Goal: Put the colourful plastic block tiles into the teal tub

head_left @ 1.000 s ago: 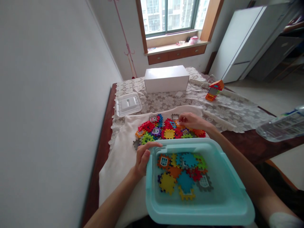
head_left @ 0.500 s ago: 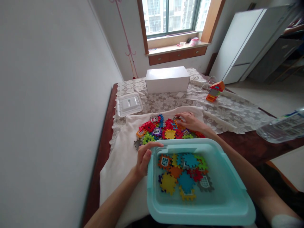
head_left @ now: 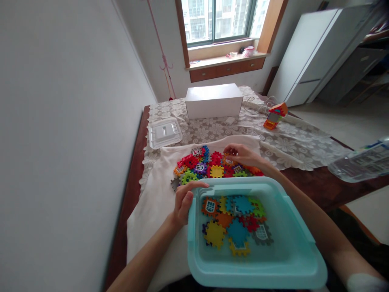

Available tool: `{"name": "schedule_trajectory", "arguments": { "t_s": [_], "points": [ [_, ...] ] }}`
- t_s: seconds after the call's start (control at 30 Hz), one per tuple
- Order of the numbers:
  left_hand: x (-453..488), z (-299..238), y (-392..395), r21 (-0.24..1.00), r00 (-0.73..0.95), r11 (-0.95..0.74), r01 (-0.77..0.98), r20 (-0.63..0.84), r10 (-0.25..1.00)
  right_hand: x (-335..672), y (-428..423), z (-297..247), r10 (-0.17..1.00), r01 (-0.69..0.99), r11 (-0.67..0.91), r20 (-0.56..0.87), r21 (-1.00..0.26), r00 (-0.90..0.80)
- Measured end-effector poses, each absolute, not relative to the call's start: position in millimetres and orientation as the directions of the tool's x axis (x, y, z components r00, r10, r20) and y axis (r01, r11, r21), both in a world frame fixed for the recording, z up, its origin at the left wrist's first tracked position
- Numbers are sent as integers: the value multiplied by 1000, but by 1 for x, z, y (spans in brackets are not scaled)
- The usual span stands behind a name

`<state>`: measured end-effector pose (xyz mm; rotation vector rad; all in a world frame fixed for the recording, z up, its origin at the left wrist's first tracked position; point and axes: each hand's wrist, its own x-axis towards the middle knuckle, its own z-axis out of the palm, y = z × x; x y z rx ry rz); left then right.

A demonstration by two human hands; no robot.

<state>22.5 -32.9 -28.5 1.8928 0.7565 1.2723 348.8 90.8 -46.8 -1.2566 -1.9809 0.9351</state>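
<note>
In the head view, the work in hand seems to be the picking out of pieces: the right hand (head_left: 241,153) reaches over the far side of a turquoise tub (head_left: 258,280) into a heap of toy pieces (head_left: 216,171). Its fingers are bent down at an orange piece (head_left: 228,161) with a white window; whether they pinch it or only touch it, I cannot tell. The left hand (head_left: 182,202) grips the tub at its far left corner, the thumb on the outer side and a finger laid along the rim. Inside the tub lie some loose pieces (head_left: 238,232), mostly flat and partly overlapping. What supports the tub from below is hidden.

In my judgement, the next move calls for a sure pinch on one piece and a clean lift, because the neighbours lie close and their toothed edges may catch.

The tub covers the near edge of the heap, and the right forearm passes close along its right side. The heap lies on a white cloth (head_left: 152,231), upon the worktop (head_left: 310,182). Farther away are a clear lid (head_left: 165,133), a white box (head_left: 214,107) and a small built house (head_left: 274,115); at the right edge, a transparent container (head_left: 361,162). None of these blocks the right hand.
</note>
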Motion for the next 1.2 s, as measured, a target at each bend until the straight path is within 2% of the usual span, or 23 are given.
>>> {"name": "schedule_trajectory", "arguments": {
  "t_s": [0.13, 0.23, 0.33, 0.43, 0.57, 0.67, 0.83, 0.9, 1.07, 1.2],
  "points": [
    [23, -28, -33, 827, 333, -557, 76, 506, 796, 345, 90, -42, 952, 408, 273, 183, -871, -247],
    [24, -26, -33, 836, 337, -546, 53, 500, 798, 341, 86, -33, 969, 207, 205, 168, -957, -182],
    [25, -26, -33, 839, 342, -544, 31, 502, 794, 338, 79, -22, 980, 39, 134, 127, -990, -154],
    [25, -27, -33, 832, 341, -553, 30, 512, 789, 335, 72, -14, 983, -119, 61, 80, -991, -165],
    [26, -26, -34, 833, 338, -552, 16, 515, 788, 337, 64, -11, 956, -321, -30, 66, -947, -286],
    [26, -24, -34, 838, 340, -545, 8, 510, 790, 340, 58, -11, 884, -335, -64, 103, -940, -457],
    [26, -22, -34, 848, 337, -529, 44, 486, 807, 336, 49, -8, 701, -261, -102, 117, -960, -704],
    [26, -22, -34, 850, 336, -524, 50, 480, 810, 334, 48, -7, 679, -259, -117, 114, -959, -726],
    [26, -21, -33, 840, 334, -541, 37, 500, 799, 332, 47, -10, 710, -350, -136, 155, -927, -687],
    [26, -22, -33, 839, 340, -543, 30, 502, 795, 331, 46, -9, 650, -375, -131, 206, -917, -732]
  ]
}}
